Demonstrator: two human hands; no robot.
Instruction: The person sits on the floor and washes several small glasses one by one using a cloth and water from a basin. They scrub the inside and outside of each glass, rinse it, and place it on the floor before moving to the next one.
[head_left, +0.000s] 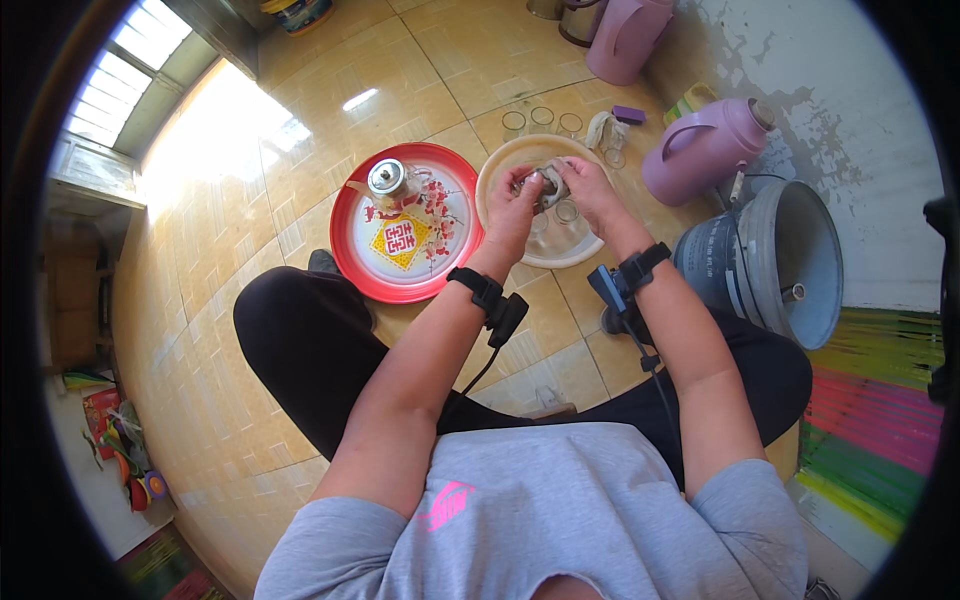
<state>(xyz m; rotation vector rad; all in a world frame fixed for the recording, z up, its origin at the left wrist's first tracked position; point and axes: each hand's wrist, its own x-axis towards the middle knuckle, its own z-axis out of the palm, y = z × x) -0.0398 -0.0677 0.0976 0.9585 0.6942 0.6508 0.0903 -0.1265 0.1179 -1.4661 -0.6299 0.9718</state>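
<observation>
Both my hands are above a cream plastic basin (491, 169). My left hand (517, 206) and my right hand (590, 191) hold a wet greyish cloth (553, 186) between them; whether a glass is inside it cannot be told. Below them, a drinking glass (567, 211) lies in the basin. To the left, a red-rimmed round tray (349, 262) with a flower pattern carries a glass teapot (388, 184) with a metal lid. Several glasses (541, 120) stand on the floor just beyond the basin, beside a white cloth (606, 131) and a purple sponge or block (628, 115).
A pink thermos flask (697, 154) stands right of the basin, close to a large bucket (814, 255) by the wall. Another pink flask (626, 37) is farther back. My bent knees flank the tray and basin on the tiled floor (232, 360).
</observation>
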